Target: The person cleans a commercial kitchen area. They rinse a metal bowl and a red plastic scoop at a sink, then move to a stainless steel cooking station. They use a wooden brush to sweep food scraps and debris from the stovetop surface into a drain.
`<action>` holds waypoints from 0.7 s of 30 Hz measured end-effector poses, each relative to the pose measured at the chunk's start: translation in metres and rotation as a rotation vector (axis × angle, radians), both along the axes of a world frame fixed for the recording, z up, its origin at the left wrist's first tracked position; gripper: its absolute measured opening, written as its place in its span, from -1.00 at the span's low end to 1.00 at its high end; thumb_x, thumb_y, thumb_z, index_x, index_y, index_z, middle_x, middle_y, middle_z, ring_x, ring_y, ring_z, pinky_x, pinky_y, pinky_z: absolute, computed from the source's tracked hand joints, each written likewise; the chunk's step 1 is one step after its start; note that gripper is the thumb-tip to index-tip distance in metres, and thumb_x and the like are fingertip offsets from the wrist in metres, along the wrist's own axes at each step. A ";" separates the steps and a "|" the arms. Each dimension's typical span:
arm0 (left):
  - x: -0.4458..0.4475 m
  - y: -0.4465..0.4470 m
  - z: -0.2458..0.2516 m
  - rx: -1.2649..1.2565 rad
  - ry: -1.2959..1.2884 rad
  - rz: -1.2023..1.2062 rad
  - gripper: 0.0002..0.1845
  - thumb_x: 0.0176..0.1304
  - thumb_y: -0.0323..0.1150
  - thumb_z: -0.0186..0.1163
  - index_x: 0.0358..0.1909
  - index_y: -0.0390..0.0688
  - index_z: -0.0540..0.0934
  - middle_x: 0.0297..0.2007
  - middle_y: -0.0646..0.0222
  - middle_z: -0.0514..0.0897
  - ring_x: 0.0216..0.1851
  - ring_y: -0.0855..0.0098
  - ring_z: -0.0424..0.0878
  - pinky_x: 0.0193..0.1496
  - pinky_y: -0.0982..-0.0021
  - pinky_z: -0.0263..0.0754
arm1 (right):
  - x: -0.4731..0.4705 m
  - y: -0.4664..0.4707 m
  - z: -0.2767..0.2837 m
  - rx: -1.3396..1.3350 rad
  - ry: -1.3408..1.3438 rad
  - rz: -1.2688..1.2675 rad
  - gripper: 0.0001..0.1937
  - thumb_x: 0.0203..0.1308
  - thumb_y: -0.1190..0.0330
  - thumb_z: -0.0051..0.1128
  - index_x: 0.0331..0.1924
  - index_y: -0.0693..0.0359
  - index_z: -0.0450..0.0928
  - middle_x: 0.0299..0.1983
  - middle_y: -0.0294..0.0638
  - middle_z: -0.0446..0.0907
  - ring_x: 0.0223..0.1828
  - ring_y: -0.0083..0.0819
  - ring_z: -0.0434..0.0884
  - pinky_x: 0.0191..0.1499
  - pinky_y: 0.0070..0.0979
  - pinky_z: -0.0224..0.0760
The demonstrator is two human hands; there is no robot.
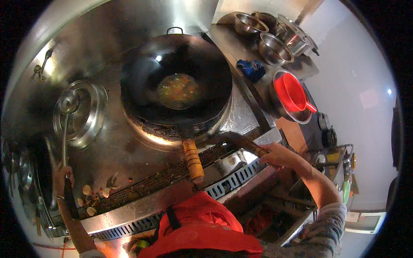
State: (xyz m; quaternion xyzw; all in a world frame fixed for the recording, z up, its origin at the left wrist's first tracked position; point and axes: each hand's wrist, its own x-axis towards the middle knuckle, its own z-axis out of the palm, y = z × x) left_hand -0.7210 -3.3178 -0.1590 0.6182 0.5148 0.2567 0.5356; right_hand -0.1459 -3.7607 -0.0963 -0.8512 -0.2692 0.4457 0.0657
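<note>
My left hand (pixel 62 180) is closed around the dark handle of a long metal ladle (pixel 68 101). The ladle's bowl sits over a round stainless-steel basin (pixel 98 113) at the left of the stove. Before me is a large dark wok (pixel 145 106) with a wooden handle (pixel 193 159) pointing towards me. Broth with orange and green bits (pixel 179 90) pools in its bottom. To the right of that handle, my right hand (pixel 277 154) grips a dark wooden-handled tool (pixel 240 140). The tool's far end is dark and blurred beside the wok, so its kind is unclear.
A perforated drain strip (pixel 142 188) runs along the stove's front, with food scraps (pixel 96 193) at left. At right stand steel bowls (pixel 276 48), a lidded pot (pixel 295 38), a blue cloth (pixel 251 69) and a red plastic strainer (pixel 290 92) in a basin.
</note>
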 end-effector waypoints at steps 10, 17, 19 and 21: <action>-0.018 0.025 -0.012 -0.099 0.099 -0.068 -0.75 0.17 -0.19 0.12 -0.30 -0.20 0.51 -0.61 0.39 0.47 -0.71 0.53 0.37 -0.63 0.47 0.29 | 0.073 0.016 0.007 0.111 -0.369 0.254 -0.56 0.18 -0.04 -0.01 -0.19 0.18 0.61 -0.63 -0.21 0.52 -0.70 -0.44 0.52 -0.64 -0.49 0.38; -0.014 0.063 -0.029 -0.211 -0.112 -0.344 -0.79 0.15 -0.34 0.12 -0.55 -0.26 0.54 -0.62 0.25 0.55 -0.62 0.35 0.53 -0.52 0.39 0.39 | 0.071 0.010 -0.025 -0.096 -0.459 0.080 -0.67 0.11 0.10 0.10 -0.36 0.24 0.64 -0.67 -0.16 0.55 -0.68 -0.40 0.56 -0.56 -0.41 0.42; 0.002 0.069 -0.033 -0.259 -0.061 -0.311 -0.76 0.15 -0.34 0.11 -0.56 -0.30 0.52 -0.64 0.23 0.54 -0.67 0.36 0.51 -0.55 0.39 0.38 | 0.068 0.005 -0.028 -0.038 -0.342 -0.029 -0.71 0.05 0.19 0.15 -0.35 0.28 0.63 -0.65 -0.15 0.57 -0.66 -0.40 0.58 -0.55 -0.42 0.42; 0.016 0.072 -0.033 -0.268 -0.019 -0.238 -0.76 0.14 -0.33 0.13 -0.56 -0.31 0.52 -0.64 0.23 0.54 -0.68 0.36 0.50 -0.56 0.38 0.38 | 0.068 0.001 -0.030 0.001 -0.307 -0.081 -0.75 -0.01 0.26 0.17 -0.35 0.30 0.62 -0.65 -0.15 0.55 -0.65 -0.39 0.58 -0.54 -0.42 0.42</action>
